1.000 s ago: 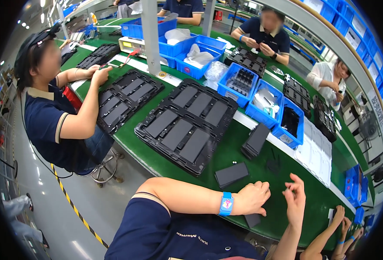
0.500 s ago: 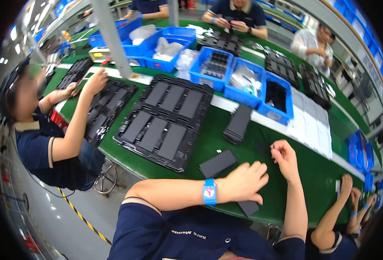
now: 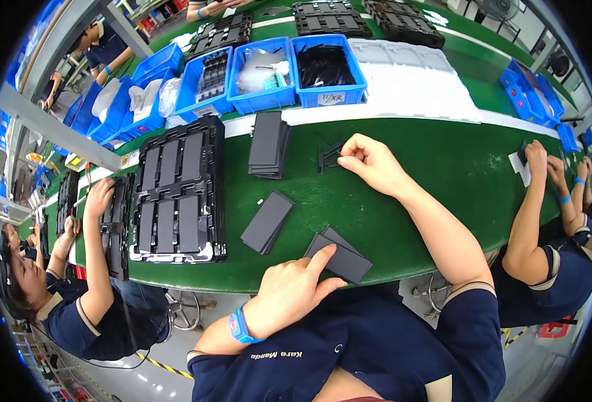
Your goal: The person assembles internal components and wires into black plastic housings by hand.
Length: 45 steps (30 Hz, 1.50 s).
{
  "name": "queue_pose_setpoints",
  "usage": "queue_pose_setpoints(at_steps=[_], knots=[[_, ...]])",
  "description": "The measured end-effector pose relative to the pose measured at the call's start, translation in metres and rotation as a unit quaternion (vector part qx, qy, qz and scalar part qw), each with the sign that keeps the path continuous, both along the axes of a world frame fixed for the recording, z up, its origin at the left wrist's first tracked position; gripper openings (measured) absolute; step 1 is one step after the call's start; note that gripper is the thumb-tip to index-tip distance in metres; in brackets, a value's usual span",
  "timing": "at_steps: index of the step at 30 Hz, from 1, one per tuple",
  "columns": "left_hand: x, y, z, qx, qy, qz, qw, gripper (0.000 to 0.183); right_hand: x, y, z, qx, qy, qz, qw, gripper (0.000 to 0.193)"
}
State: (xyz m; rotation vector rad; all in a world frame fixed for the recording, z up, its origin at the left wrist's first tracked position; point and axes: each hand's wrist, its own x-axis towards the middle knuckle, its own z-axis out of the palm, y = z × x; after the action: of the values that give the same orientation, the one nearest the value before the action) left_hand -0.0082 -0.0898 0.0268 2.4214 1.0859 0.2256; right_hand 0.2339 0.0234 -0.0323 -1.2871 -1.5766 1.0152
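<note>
Trays (image 3: 178, 194), stacked panels (image 3: 268, 143) flank hands on green table (image 3: 456, 167).

One head-worn fisheye looks steeply down, close over the green table (image 3: 443, 174).

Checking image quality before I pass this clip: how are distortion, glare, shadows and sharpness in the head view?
Head view: strong fisheye, the green table edge and blue bins bow toward a black rim; even overhead light, soft shadows only; slight glare on the black tray rim and white sheets; centre sharp, both the left hand and right hand crisp, the edges softer.
</note>
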Motion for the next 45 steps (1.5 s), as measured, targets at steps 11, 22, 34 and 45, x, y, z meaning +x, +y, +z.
queue_pose_setpoints(at_steps=[11, 22, 34, 45], knots=[[0.028, -0.010, 0.000, 0.142, 0.017, -0.060, 0.988, 0.068, -0.012, 0.007, -0.009, 0.093, -0.016, 0.007, 0.995, 0.017], [0.083, -0.006, -0.023, 0.300, 0.098, 0.013, 0.949, 0.068, 0.001, 0.002, -0.007, 0.113, -0.009, 0.012, 0.994, 0.017], [0.045, 0.024, -0.007, 0.167, 0.057, -0.011, 0.984, 0.067, 0.002, 0.002, -0.002, 0.115, -0.010, 0.012, 0.993, 0.016], [0.056, 0.056, -0.007, -0.001, 0.039, -0.114, 0.993, 0.070, 0.001, 0.005, -0.005, 0.133, -0.023, 0.006, 0.991, 0.018]])
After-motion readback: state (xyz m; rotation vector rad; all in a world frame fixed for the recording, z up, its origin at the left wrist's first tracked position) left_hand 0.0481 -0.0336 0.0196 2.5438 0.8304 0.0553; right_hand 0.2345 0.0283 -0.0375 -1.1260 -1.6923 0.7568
